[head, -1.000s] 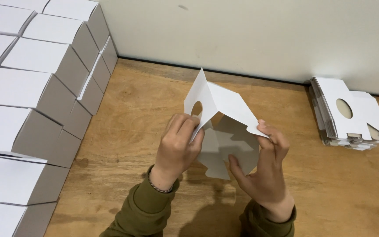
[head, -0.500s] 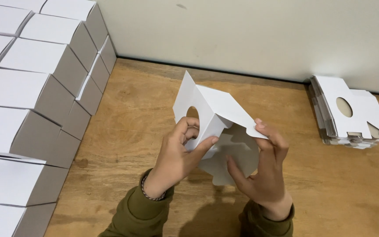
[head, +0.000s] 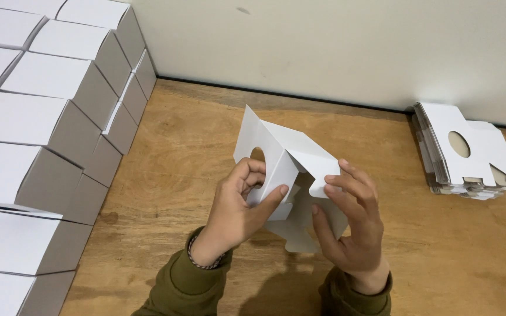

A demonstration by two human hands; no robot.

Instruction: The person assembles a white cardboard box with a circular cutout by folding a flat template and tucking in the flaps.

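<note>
Head view | both hands, left hand [head: 238, 205] and right hand [head: 352, 225], fingers grasping half-folded white carton [head: 285, 155] | step: squaring walls | next: tuck flaps, judged

Stacked white boxes [head: 48, 146] left, flat blanks [head: 469, 152] right.

Both hands hold a half-folded white carton [head: 288, 158] above the wooden surface [head: 194, 146]. The left hand [head: 238, 205] pinches one panel; the right hand [head: 349, 225] grips the opposite side.
</note>
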